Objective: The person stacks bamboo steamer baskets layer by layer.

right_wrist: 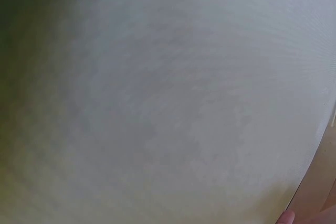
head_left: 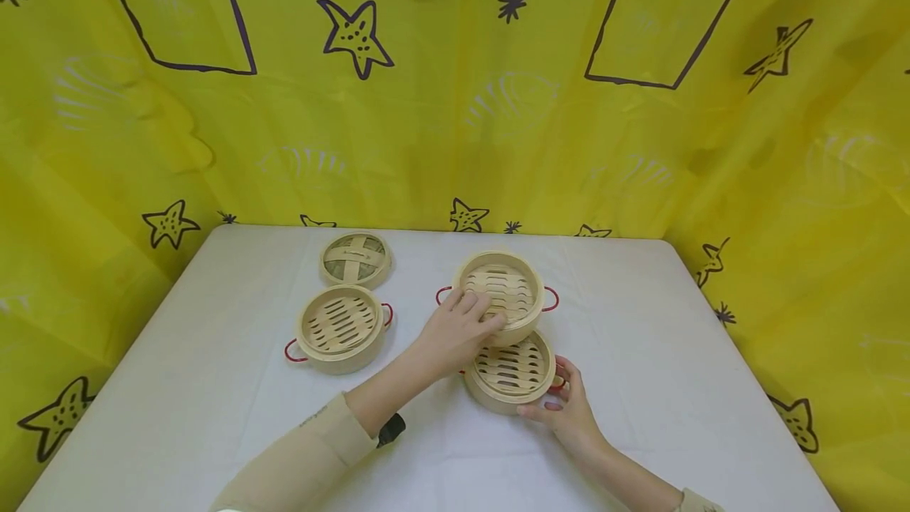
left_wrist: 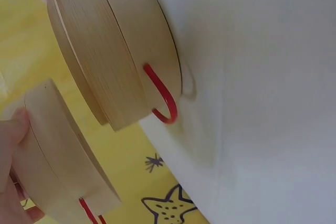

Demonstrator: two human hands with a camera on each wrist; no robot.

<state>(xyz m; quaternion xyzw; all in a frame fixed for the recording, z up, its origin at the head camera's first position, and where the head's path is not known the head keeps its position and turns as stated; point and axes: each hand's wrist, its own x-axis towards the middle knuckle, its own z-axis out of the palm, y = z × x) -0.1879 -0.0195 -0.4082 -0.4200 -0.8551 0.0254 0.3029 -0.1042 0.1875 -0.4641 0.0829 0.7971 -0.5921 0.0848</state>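
My left hand [head_left: 462,328] grips the near rim of a bamboo steamer basket [head_left: 522,328] with a slatted base and red side handles. In the left wrist view, this held basket [left_wrist: 52,145] is off the white tabletop, the thumb against its wall. Nearer me, a second steamer basket [head_left: 490,397] of the same kind rests on the table, partly hidden behind the held one. My right hand [head_left: 574,417] holds that second basket at its right side, fingers around the red handle and thumb at the front wall. The right wrist view catches only a fingertip [right_wrist: 286,217] beside the basket wall [right_wrist: 315,184].
To the left, a third steamer basket [head_left: 340,364] with red handles sits on the white-covered table [head_left: 178,385]. Just behind it lies a round woven bamboo lid [head_left: 355,247]. A yellow curtain [head_left: 412,117] with drawn starfish hangs along the table's back and sides.
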